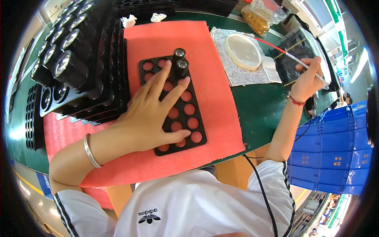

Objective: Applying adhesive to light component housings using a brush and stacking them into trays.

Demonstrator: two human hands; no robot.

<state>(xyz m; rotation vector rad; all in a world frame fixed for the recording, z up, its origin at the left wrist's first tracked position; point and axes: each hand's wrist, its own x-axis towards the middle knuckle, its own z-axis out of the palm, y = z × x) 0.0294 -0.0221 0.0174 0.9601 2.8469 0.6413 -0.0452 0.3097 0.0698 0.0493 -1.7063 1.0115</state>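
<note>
My left hand lies spread over a black tray with round holes, its fingertips resting on it. Two black cylinders with shiny glassy tops stand in the tray's far right corner, just beyond the index and middle fingertips. Pink foam shows through the other visible holes. Off to the right, my right hand is closed around a thin red-and-white brush. The thin end of the brush reaches to the far rim of a shallow round whitish dish, which sits on a printed sheet.
Tall stacked black trays of similar cylinders stand close on the left. The pink foam sheet covers much of the green table. Beyond the dish are a bag of yellowish bands and white crumpled tissues. Blue crates stand right.
</note>
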